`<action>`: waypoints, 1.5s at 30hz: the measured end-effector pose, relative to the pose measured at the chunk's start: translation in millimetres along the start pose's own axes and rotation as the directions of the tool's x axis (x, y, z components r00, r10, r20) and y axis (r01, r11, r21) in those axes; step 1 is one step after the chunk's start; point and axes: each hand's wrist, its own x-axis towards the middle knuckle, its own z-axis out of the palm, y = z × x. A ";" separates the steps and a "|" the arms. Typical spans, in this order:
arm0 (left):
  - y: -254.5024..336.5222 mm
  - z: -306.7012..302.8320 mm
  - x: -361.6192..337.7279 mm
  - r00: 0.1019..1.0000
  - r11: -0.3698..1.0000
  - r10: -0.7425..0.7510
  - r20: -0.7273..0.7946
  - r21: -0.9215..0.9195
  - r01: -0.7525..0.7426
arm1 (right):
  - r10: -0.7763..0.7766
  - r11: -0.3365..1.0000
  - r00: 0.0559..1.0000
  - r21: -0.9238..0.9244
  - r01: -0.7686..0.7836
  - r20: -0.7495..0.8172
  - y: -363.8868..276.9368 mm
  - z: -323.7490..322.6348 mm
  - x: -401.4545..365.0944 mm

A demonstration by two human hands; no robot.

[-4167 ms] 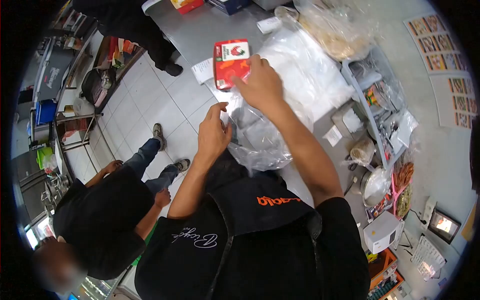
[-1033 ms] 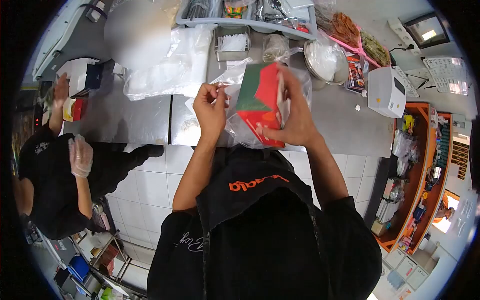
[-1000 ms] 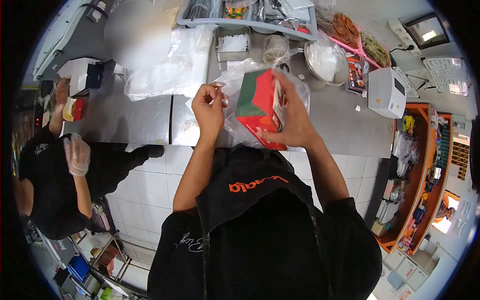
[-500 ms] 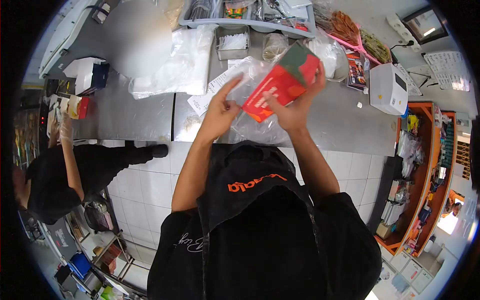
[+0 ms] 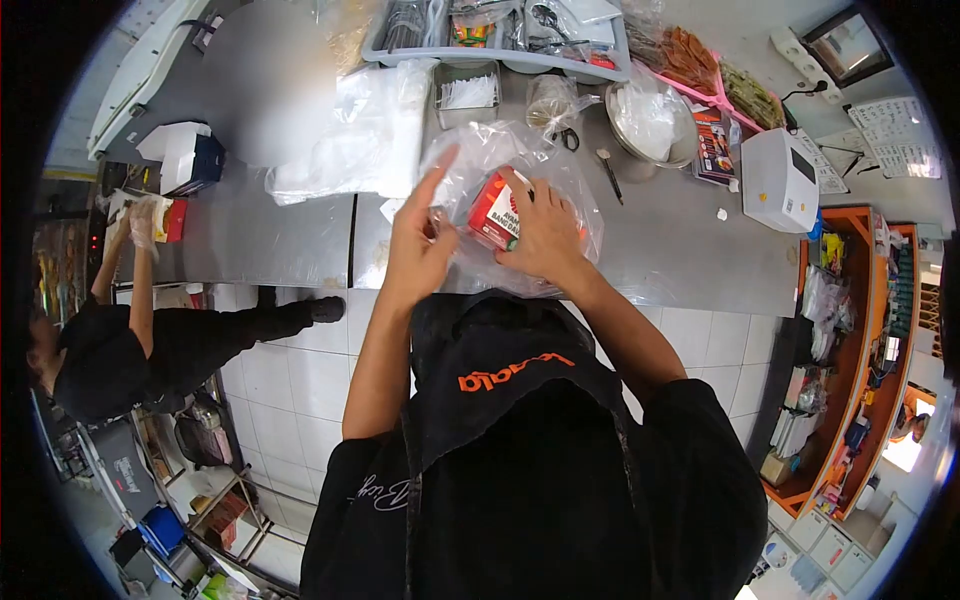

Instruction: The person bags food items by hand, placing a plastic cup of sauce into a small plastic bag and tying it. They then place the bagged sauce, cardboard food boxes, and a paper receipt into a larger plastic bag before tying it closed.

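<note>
A red food box with a white printed label sits in the mouth of a clear plastic bag on the steel counter. My right hand covers the box's right side, fingers spread over it and gripping it. At the bag's left edge is my left hand, its index finger stretched along the plastic and the other fingers curled in at the edge. The lower part of the box is hidden by the bag and my right hand.
Behind the bag stand a metal tin of white sticks and a blue-grey tray of utensils. Scissors, a brush-like tool, a bowl and a white printer lie rightward. Plastic bags and a co-worker are left.
The red box has been tipped and lowered from above the counter into the plastic bag by my right hand. The bag is spread wider, and my left hand stays at its left edge.
</note>
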 end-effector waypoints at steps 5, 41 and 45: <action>34.7 12.8 -12.4 0.965 0.991 0.102 -0.242 -0.060 -0.120 | 0.178 0.983 0.938 -0.095 -0.157 0.298 -5.9 -5.6 14.0; -5.4 27.0 -69.0 0.945 0.942 -0.320 0.065 0.124 0.310 | -0.055 0.995 0.998 0.077 0.058 -0.035 -6.9 72.9 48.4; -5.1 7.7 -74.8 0.895 0.629 -0.353 -0.273 0.639 0.443 | 0.055 0.998 0.973 0.003 -0.057 0.223 -37.0 40.4 32.0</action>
